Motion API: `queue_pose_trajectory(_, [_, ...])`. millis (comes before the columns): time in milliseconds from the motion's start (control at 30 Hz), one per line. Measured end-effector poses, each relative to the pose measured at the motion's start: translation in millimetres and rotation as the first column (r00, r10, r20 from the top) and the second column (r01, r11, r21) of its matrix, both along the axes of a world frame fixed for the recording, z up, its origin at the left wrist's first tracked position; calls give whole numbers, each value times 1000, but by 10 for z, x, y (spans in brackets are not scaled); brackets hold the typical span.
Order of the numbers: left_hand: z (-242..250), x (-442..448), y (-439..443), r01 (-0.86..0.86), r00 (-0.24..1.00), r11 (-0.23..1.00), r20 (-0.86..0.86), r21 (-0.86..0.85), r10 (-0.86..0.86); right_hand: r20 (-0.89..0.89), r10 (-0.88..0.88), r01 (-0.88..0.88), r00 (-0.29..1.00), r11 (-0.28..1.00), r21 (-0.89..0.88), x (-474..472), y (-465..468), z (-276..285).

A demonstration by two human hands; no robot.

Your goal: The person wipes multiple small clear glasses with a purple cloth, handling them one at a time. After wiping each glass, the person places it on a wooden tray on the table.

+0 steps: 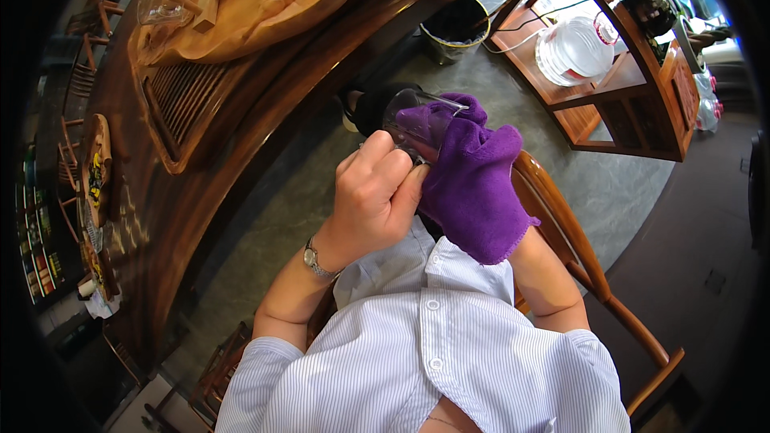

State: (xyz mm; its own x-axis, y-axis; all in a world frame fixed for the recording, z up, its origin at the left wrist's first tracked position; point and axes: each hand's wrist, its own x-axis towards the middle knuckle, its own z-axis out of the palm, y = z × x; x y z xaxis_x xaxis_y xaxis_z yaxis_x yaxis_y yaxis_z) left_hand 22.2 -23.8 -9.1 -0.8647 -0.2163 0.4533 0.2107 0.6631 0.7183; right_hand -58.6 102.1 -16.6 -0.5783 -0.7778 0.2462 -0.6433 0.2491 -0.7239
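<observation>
A clear glass vessel (415,117) is tilted in front of me, with its open rim toward the upper right. My left hand (376,195), a watch (310,256) on its wrist, is closed at the near side of the glass. A purple cloth (475,186) drapes over my right hand, leaving mainly the wrist (529,246) bare. Through that cloth my right hand holds the vessel, and some of the purple fabric shows behind or inside the glass. Most of my right fingers are hidden.
To the left curves a dark wooden table (234,162) with a slatted drain tray (189,102) and a carved wooden tray (325,0). A lined bin (455,30) stands ahead. On a wooden shelf unit (625,96) sits a large water bottle (574,51). A chair's armrest (637,325) is at my right.
</observation>
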Motion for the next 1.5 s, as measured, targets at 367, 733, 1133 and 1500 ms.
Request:
queue_pose_trajectory(367, [-2, -14, -26, -7, 1000, 1000, -5, -19, 7, 176, 0, -2, 984, 1000, 10, 26, 6, -32])
queue_pose_trajectory(733, [-43, 18, -58, 4, 1000, 1000, -17, 24, -4, -460, 129, 30, 879, 946, 322, -56, -27, 166])
queue_pose_trajectory(1133, [-124, 95, -202, 40, 998, 700, 10, 713, -67, -325, -230, 265, 917, 962, 67, -303, 508, 188])
queue_pose_trajectory(1500, [-36, 25, 28, 193, 970, 632, -48, 751, -239, 885, 426, 405, 190, 787, -465, -150, 159, -76])
